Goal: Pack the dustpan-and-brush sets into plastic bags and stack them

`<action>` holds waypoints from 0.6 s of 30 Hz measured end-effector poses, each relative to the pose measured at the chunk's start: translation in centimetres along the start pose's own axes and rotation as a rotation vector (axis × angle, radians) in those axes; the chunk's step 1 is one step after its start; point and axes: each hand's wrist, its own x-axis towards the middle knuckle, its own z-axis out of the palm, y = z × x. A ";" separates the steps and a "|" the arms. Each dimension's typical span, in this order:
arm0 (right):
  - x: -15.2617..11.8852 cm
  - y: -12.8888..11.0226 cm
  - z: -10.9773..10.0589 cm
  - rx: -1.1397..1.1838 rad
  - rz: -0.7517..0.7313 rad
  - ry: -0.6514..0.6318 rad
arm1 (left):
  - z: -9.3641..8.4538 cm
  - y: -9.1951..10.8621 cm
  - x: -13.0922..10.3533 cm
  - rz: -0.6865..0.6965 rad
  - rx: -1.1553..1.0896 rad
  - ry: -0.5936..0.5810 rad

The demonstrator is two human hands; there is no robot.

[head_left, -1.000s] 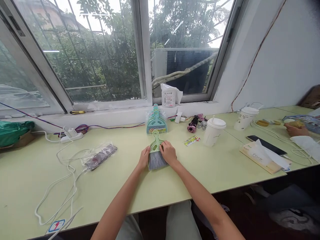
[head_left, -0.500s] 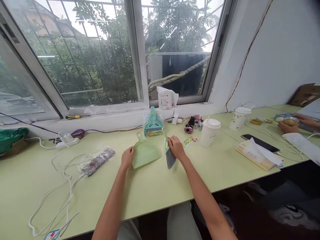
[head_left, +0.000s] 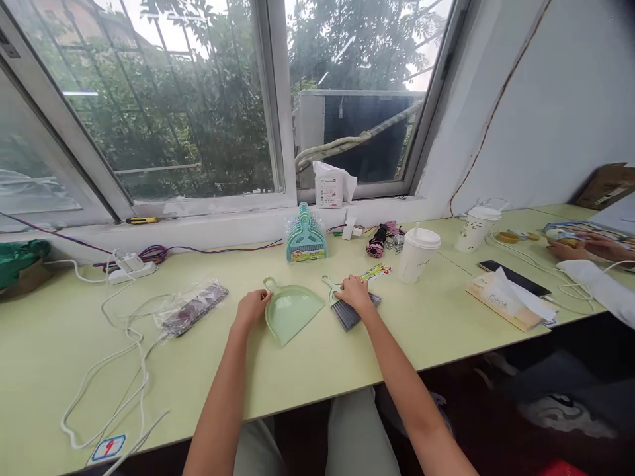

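— Pale green and smooth, the table point(head_left: 188, 390) stretches below the window point(head_left: 198, 119). What lies at its middle?

— One light-green dustpan point(head_left: 295, 314), of shiny plastic, rounded at the back, with a looped handle. Its straight lip faces to the front right.

— And the brush point(head_left: 346, 317)?

— It lies just beside, to the right of the dustpan. Its grey bristles are dense and spread like a fan; its ringed handle points back and left.

— How are the hands?

— The left hand point(head_left: 252, 309) has curled fingers and pinches the pan's left rim, near the handle. The right hand point(head_left: 354, 293) is half closed over the brush and has hold of its head; its fingertips are partly hidden.

— Which edges limit the room?

— The front table edge is well apart from the dustpan, with a wide strip between. Glossy labels point(head_left: 376, 272) lie close behind the brush, and a white lidded cup point(head_left: 418, 258) stands farther right. At the back is a nested blue-green stack point(head_left: 306, 243). Leftward, a crinkled clear packet point(head_left: 194, 309) lies apart from the left hand.
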 end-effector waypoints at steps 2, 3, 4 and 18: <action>0.1 0.1 -0.1 0.011 0.003 -0.019 | 0.2 0.3 -0.1 0.034 0.018 0.008; 0.1 0.1 0.0 0.024 0.002 -0.014 | 0.4 0.5 -0.1 0.043 0.032 0.016; 0.3 0.0 0.0 0.048 0.003 0.002 | 0.6 0.8 -0.1 0.047 0.050 0.030; -0.6 -3.4 0.8 0.407 -0.467 0.006 | 4.3 6.6 -2.1 0.673 0.164 0.157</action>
